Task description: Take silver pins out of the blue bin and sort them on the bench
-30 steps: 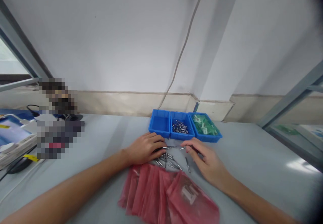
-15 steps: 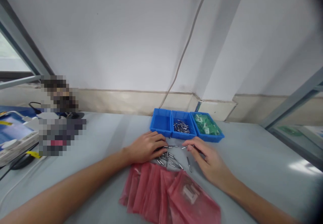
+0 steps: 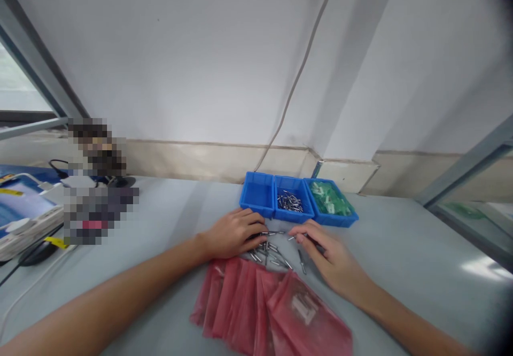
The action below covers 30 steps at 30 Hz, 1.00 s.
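Several small metal pins point(image 3: 274, 252) lie loose on the grey table. My left hand point(image 3: 236, 234) rests over the left side of this pile, its fingers curled; what is under them is partly hidden. At the pile's right, my right hand point(image 3: 320, 246) pinches a small metal pin point(image 3: 292, 238) between thumb and fingertips. One loose pin point(image 3: 302, 262) lies by itself below the right thumb. Nearer to me, several red plastic bags point(image 3: 244, 308) overlap in a fan; the rightmost shows pale pieces inside.
Behind the hands stand an empty blue bin point(image 3: 257, 194), a blue bin of metal pins point(image 3: 294, 217) and a blue bin of green bags point(image 3: 336, 219). A power strip point(image 3: 34, 235) and cables are at the left, beside a blurred-out area. A metal frame point(image 3: 468, 163) rises at right.
The view has shifted very slightly. Both hands keep nearly the same place and pose, with the pin still in my right fingertips.
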Available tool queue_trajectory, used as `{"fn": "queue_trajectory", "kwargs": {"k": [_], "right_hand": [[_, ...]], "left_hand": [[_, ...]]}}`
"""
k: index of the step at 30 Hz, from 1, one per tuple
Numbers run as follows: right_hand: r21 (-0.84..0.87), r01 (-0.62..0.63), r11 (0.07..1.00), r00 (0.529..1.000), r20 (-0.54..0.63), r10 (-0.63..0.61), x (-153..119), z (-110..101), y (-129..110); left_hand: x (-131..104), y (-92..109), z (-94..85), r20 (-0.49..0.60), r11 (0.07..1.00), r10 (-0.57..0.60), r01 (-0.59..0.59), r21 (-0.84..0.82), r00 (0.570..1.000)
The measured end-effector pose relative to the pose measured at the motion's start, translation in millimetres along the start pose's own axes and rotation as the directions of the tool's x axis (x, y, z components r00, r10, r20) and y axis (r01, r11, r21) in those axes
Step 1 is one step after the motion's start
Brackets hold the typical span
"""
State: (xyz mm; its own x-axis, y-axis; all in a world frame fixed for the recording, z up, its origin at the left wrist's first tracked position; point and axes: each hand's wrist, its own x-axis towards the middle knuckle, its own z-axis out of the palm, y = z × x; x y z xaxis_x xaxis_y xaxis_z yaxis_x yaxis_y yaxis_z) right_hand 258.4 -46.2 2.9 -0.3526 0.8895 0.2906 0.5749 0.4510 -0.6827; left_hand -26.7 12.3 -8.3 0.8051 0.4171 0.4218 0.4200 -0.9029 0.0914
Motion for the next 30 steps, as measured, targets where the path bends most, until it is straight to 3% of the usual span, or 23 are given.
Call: {"fn": "queue_trajectory", "kwargs": {"k": [10,30], "right_hand": [[-0.044,0.024,0.999,1.000,-0.013,-0.024,0.2,1.0,3.1],[-0.013,0.040,0.999,0.994,0.100,-0.039,0.4,0.6,0.6]], "left_hand": [[0.2,0.1,-0.2,-0.004,1.000,-0.004,0.004,-0.001,1.000],[0.2,0.3,-0.1,-0.009,1.000,-0.002,0.002,-0.001,1.000]]}}
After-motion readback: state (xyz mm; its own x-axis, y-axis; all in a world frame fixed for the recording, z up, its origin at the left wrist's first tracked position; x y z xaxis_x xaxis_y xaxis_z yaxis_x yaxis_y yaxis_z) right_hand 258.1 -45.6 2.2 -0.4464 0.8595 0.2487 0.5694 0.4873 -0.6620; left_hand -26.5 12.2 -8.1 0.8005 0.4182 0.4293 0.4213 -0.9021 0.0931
